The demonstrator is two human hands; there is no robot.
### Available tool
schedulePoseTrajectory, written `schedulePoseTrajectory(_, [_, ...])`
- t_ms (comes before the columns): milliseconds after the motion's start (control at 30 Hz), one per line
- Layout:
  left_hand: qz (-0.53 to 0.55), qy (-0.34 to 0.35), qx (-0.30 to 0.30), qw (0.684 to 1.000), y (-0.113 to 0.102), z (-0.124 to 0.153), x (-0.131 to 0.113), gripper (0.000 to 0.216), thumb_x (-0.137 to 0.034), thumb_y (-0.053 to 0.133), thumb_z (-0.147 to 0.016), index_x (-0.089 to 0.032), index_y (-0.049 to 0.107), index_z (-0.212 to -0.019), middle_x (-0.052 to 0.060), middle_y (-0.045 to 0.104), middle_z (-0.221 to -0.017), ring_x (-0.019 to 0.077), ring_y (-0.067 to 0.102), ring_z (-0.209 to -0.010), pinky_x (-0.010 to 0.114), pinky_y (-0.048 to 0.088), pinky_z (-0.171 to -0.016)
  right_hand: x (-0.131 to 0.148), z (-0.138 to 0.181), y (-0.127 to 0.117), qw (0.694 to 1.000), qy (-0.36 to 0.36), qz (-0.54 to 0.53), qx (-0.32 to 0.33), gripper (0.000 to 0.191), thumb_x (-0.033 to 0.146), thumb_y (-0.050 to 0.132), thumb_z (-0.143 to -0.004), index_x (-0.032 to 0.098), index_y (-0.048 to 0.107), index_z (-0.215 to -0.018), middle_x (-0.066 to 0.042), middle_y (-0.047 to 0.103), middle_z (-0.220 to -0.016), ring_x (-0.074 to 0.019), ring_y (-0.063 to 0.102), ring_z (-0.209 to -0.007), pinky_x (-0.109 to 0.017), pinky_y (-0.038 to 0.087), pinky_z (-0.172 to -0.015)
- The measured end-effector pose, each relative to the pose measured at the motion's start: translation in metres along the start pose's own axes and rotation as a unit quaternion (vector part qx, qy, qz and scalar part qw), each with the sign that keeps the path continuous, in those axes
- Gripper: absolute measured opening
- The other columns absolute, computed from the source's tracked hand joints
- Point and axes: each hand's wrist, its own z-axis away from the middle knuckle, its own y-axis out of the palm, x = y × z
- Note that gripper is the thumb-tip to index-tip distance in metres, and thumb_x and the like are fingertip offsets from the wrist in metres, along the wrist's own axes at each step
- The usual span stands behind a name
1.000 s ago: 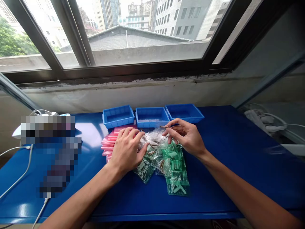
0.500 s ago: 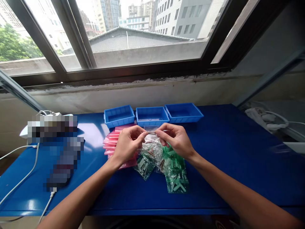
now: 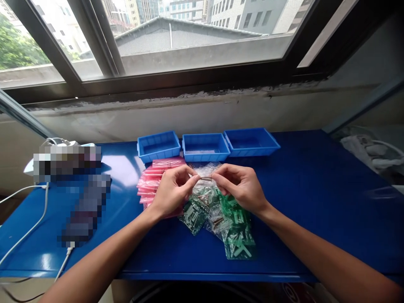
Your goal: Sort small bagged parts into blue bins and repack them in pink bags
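Copper-coloured rods (image 3: pixel 206 178), we note, bridge the left hand (image 3: pixel 172 189) and the right hand (image 3: pixel 243 186), each pinched closed on one end, apparently for steadiness.

Slender coppery pieces (image 3: pixel 206 178) | near-level (count unclear) | pinched at both ends

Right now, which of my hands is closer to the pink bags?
Left. Your left hand hovers over the right side of the pink bags, though contact is unclear; your right hand is farther right, by the green bags.
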Motion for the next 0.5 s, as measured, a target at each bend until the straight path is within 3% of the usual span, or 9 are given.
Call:
schedulePoseTrajectory(367, [-0.020,0.010,-0.012,1.000,0.0017,0.0025,0.0015,0.027,-0.040,0.074,-0.092,-0.014,0.068,-0.086,-0.006,0.054,-0.051,0.0077,0.046,-0.041,0.018,0.034,-0.041,0.0014,0.0008,-0.0008,0.998,-0.014,0.049,-0.023,0.018,0.033,0.076,-0.093,0.017,0.078,-0.084,0.003,0.058,-0.052,-0.0081,0.048,-0.041,-0.021,0.036,-0.038])
schedulePoseTrajectory(500, [0.001,0.027,-0.017,0.999,0.0054,0.0070,0.0030,0.023,-0.037,0.070,-0.096,-0.015,0.067,-0.091,0.000,0.069,-0.057,0.0111,0.061,-0.044,0.018,0.042,-0.041,0.0006,0.0014,-0.0006,1.000,-0.001,0.013,-0.011,0.015,0.032,0.076,-0.094,0.018,0.079,-0.093,-0.001,0.071,-0.062,-0.0109,0.062,-0.041,-0.021,0.044,-0.037])
